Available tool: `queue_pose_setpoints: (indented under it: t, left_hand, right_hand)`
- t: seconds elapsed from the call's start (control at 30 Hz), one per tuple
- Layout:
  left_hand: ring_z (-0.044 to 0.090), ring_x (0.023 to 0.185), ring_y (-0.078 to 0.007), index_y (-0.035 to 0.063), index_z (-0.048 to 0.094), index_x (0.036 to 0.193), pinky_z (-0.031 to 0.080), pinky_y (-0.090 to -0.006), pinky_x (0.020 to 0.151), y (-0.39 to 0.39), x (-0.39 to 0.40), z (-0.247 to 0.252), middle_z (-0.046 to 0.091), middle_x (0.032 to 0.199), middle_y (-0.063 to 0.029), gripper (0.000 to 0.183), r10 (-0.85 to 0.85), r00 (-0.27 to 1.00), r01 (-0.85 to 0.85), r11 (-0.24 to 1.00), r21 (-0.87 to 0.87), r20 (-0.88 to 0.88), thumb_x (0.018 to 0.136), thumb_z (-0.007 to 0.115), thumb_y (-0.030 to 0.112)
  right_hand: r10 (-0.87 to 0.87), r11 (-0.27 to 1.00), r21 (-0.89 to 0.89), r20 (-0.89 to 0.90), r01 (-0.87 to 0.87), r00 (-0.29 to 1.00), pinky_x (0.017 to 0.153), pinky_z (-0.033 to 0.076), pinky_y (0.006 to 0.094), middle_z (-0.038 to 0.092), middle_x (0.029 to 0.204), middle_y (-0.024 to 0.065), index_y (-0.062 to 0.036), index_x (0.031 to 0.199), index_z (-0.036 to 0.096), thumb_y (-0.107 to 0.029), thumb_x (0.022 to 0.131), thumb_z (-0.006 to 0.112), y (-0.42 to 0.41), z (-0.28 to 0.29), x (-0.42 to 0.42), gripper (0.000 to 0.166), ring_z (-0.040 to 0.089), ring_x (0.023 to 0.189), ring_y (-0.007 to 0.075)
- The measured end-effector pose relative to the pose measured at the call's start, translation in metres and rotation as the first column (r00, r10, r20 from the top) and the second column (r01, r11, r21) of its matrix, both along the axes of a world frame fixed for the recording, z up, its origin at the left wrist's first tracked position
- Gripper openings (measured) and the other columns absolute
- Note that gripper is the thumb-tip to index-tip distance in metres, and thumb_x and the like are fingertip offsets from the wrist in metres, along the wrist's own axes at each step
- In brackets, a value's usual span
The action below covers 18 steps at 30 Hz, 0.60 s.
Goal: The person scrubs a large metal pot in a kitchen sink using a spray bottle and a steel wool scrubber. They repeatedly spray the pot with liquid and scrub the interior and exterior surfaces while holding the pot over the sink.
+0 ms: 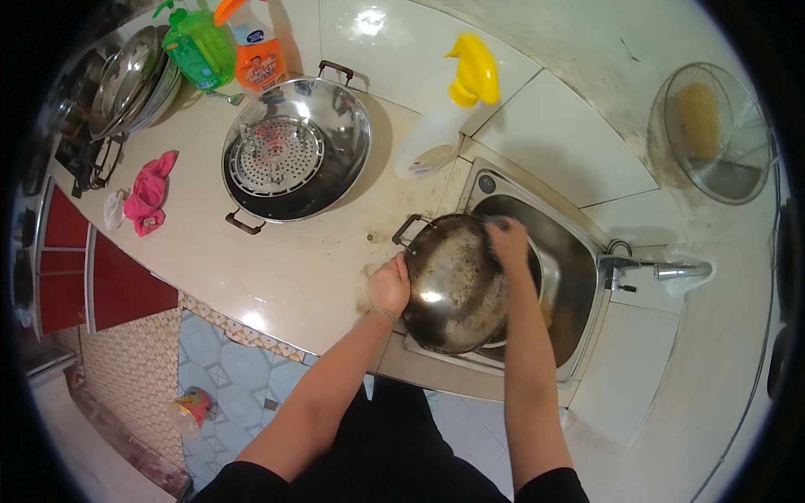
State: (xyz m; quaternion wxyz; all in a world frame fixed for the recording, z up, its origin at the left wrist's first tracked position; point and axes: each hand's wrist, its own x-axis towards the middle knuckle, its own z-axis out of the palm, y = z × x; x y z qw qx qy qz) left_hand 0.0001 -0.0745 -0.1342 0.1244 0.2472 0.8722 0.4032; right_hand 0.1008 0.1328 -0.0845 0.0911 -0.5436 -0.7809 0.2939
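Note:
A metal wok (449, 286) lies bottom-up over the left part of the stainless steel sink (566, 276). Brown and black stains mark its outer surface. My left hand (390, 286) grips its rim on the left, just below the dark side handle (405, 229). On the upper right of the wok, my right hand (508, 242) presses a small dark grey scrubber (497, 221) to the metal; the fingers hide most of it. Beneath the wok shows the pale rim of a round basin (536, 251), the rest of it covered.
A second wok (349, 135) on the countertop (302, 264) holds a perforated steamer rack (277, 154). Around stand a yellow-topped spray bottle (434, 138), an orange cleaner bottle (259, 63), a green pump bottle (198, 50), stacked bowls (135, 82) and a pink cloth (149, 195). The faucet (654, 269) juts out right.

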Motion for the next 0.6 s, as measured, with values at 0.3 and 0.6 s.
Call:
queue_pose_setpoints:
  t: [0.3,0.6]
  left_hand:
    - [0.055,0.059,-0.0379,0.0016,0.060,0.073,0.043,-0.0447,0.055,-0.004,-0.009,-0.007,0.056,0.065,-0.0216,0.043,0.027,0.999,-0.025,0.996,-0.089,0.023,0.091,0.034,0.031]
    - [0.051,0.057,-0.0393,-0.0045,0.058,0.073,0.039,-0.0417,0.053,-0.001,-0.010,-0.004,0.052,0.065,-0.0264,0.041,-0.024,1.000,0.023,1.000,0.020,0.014,0.092,0.037,0.027]
  right_hand:
    - [0.096,0.908,0.418,-0.169,-0.017,0.981,0.076,0.040,0.0367,0.056,0.085,0.0103,-0.0084,0.084,0.063,-0.012,0.066,0.061,-0.087,0.041,-0.006,0.018,0.052,0.083,0.0295]
    - [-0.106,0.970,0.159,-0.405,0.184,0.908,0.078,0.038,0.0380,0.055,0.085,0.0100,-0.0088,0.084,0.062,-0.013,0.069,0.062,-0.054,0.018,0.066,0.016,0.049,0.086,0.0285]
